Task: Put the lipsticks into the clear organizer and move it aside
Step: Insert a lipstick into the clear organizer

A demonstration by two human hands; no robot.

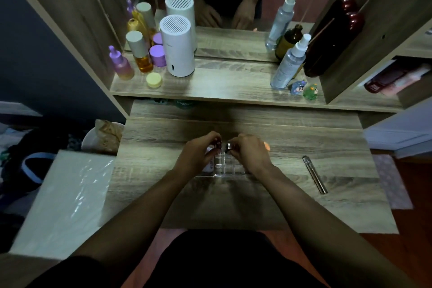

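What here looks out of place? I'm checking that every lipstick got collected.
One slim silver tube lies flat and slanted on the desk, right of the clear organizer, apart from both hands working there. Nothing looks spilled or damaged.

My head camera is looking steeply down and forward over the bench (163, 194), facing the mirror (233, 7) closely.

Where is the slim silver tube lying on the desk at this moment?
In the head view, the slim silver tube lies flat on the wooden desk, to the right of the right hand and the clear organizer, touching neither.
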